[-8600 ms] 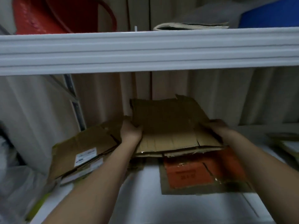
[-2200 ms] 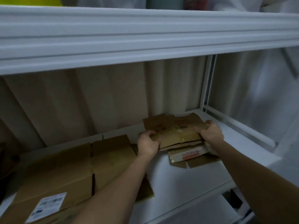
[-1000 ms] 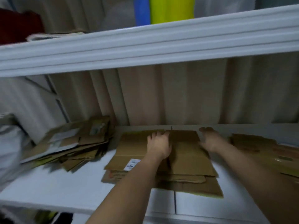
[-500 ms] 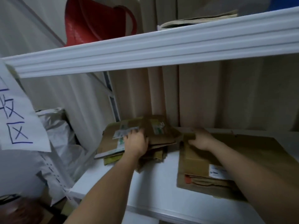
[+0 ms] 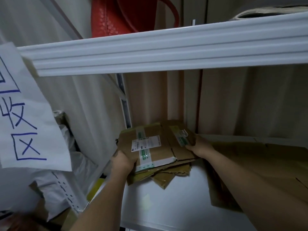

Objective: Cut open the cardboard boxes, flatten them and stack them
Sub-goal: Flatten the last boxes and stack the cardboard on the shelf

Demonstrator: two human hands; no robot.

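Observation:
A stack of flattened brown cardboard boxes [image 5: 160, 147] lies at the left end of a white shelf [image 5: 166, 202], its top piece bearing a white label and green-printed tape. My left hand [image 5: 123, 160] grips the stack's near left corner. My right hand [image 5: 198, 145] holds its right edge, fingers curled over the top piece. A second, larger pile of flattened cardboard [image 5: 273, 157] lies to the right, partly hidden by my right forearm.
A white shelf beam [image 5: 166, 52] runs overhead, with a red bag [image 5: 120, 15] above it. A paper sign with blue writing [image 5: 21, 114] hangs at the left. White plastic bags [image 5: 50, 189] sit beside the shelf upright. Beige curtain folds back the shelf.
My right hand left the larger pile and took the right edge of the left stack. My left hand shifted to that stack's near corner. The view swung left and closer.

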